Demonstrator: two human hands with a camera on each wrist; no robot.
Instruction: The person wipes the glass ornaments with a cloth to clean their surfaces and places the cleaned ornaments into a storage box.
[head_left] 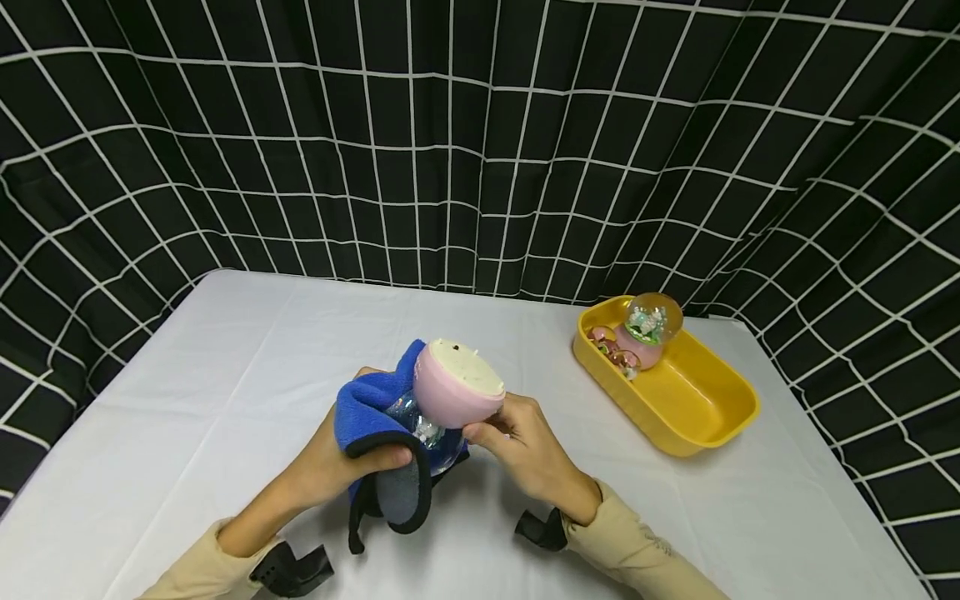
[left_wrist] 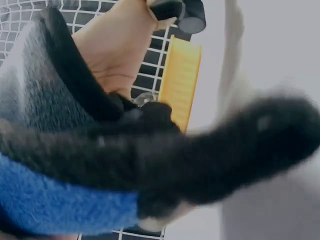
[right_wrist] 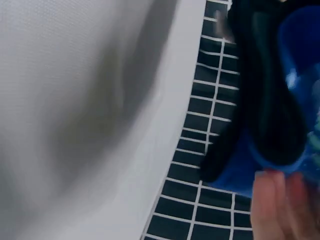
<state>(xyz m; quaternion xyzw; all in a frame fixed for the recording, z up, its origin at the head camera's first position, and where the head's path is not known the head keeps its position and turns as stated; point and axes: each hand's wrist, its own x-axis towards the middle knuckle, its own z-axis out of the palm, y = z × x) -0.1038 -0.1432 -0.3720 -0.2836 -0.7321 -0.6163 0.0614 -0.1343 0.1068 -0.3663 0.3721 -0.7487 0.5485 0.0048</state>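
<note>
A snow globe (head_left: 456, 393) with a pink base is tilted, its cream underside turned up and its clear ball pointing down. My left hand (head_left: 336, 460) grips a blue cloth (head_left: 369, 404) with black edging and a grey reverse, folded around the ball. At the pink base, my right hand (head_left: 531, 446) pinches the rim between thumb and fingers. In the left wrist view the cloth (left_wrist: 65, 205) covers most of the globe. The right wrist view shows fingertips (right_wrist: 270, 200) beside the cloth and the ball's glittery side.
A yellow tray (head_left: 705, 392) stands on the right of the white-covered table (head_left: 187, 400). In it are another pink-based snow globe (head_left: 647, 325) and several small pinkish trinkets (head_left: 618, 357). Black grid-patterned cloth (head_left: 450, 150) hangs behind and at the sides.
</note>
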